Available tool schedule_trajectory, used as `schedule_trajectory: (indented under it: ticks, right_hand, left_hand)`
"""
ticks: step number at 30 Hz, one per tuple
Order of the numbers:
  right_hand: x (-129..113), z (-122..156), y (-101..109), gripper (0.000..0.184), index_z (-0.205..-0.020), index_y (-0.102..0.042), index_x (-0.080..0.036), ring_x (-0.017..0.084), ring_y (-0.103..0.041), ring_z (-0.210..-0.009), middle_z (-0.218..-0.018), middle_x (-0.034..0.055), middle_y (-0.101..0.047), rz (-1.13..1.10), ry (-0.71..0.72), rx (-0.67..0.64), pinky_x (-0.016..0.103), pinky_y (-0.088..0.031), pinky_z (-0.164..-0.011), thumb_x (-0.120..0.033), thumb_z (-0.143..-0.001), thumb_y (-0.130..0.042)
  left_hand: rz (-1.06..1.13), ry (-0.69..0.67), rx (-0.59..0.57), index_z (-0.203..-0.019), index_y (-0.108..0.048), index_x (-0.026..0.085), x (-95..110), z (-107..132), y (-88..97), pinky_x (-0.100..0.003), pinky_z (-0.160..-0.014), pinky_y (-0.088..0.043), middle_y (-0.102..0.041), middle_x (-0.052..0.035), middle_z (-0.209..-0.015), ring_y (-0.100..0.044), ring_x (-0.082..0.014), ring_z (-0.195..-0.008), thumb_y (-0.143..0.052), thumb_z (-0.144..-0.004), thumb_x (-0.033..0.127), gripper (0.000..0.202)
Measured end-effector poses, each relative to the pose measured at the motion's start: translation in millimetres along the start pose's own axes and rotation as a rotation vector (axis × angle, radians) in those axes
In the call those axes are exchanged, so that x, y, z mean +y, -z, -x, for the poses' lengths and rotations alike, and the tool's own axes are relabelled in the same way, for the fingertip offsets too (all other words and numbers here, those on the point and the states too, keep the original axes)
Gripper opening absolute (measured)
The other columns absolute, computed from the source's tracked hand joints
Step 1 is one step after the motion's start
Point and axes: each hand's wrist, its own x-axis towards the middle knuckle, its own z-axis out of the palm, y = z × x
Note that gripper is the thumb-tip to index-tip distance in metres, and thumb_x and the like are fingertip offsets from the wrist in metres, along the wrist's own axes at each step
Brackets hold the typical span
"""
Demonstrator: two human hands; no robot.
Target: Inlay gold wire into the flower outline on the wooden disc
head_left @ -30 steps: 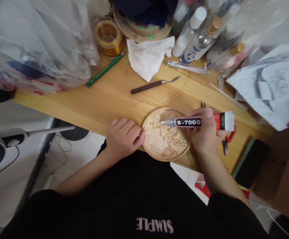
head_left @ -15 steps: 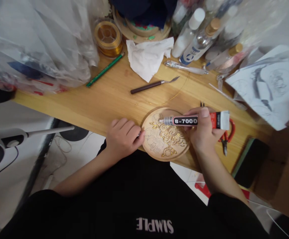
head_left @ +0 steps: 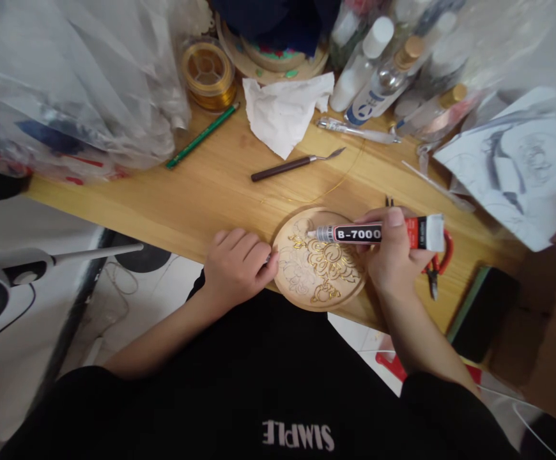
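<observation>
The right hand (head_left: 395,259) pinches a glue tube (head_left: 378,232) labelled "B-7000", its nozzle over a round wooden disc (head_left: 319,262). The left hand (head_left: 237,265), fingers curled together, presses the disc's edge. The black shirt (head_left: 278,396) reads "SIMPLE".

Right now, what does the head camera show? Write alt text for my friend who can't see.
A right hand holds a B-7000 glue tube, nozzle over a wooden disc with gold flower lines, at the table edge. The left hand rests curled against the disc's left rim. Behind lie a knife, tissue, pencil and bottles.
</observation>
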Motion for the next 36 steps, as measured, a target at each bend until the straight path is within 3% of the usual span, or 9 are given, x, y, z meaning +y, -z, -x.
schedule_trajectory:
  ticks: [10, 16, 23, 36]
  right_hand:
    - [0.1, -0.2, 1.0, 0.031, -0.071, -0.072, -0.024, 0.008, -0.052, -0.041, -0.055, -0.0043, -0.062, -0.043, 0.064, 0.024, 0.023, -0.035, -0.034, -0.041, -0.093, -0.059]
    - [1.3, -0.8, 1.5, 0.033, -0.068, -0.070, -0.022, 0.007, -0.049, -0.039, -0.052, -0.0047, -0.059, -0.027, 0.044, 0.035, 0.021, -0.032, -0.033, -0.042, -0.092, -0.060]
    - [2.7, -0.7, 3.1, 0.036, -0.067, -0.068, -0.022, 0.007, -0.051, -0.039, -0.053, -0.0051, -0.058, -0.003, 0.031, 0.018, 0.020, -0.037, -0.034, -0.046, -0.092, -0.059]
    - [4.1, -1.4, 2.1, 0.038, -0.064, -0.066, -0.021, 0.005, -0.046, -0.036, -0.055, -0.0039, -0.059, -0.022, 0.021, 0.064, 0.019, -0.031, -0.029, -0.048, -0.090, -0.061]
  left_hand:
    - [-0.005, -0.003, 0.000, -0.062, -0.048, 0.022, -0.4, -0.1, 0.1, -0.033, -0.056, -0.029, -0.051, 0.0004, -0.057, -0.044, -0.0169, -0.059, -0.060, -0.087, 0.023, 0.028]
    - [-0.010, -0.009, 0.002, -0.061, -0.048, 0.021, -0.1, -0.9, 0.1, -0.034, -0.055, -0.029, -0.051, 0.0000, -0.056, -0.043, -0.0168, -0.059, -0.060, -0.087, 0.023, 0.028]
    - [-0.012, -0.006, 0.000, -0.061, -0.049, 0.021, -0.5, -0.5, -0.1, -0.033, -0.056, -0.029, -0.051, 0.0004, -0.056, -0.043, -0.0163, -0.059, -0.060, -0.087, 0.023, 0.028]
    - [-0.012, 0.003, -0.003, -0.061, -0.049, 0.021, 0.3, 0.0, -0.8, -0.033, -0.055, -0.030, -0.051, 0.0003, -0.056, -0.043, -0.0161, -0.058, -0.060, -0.087, 0.022, 0.028]
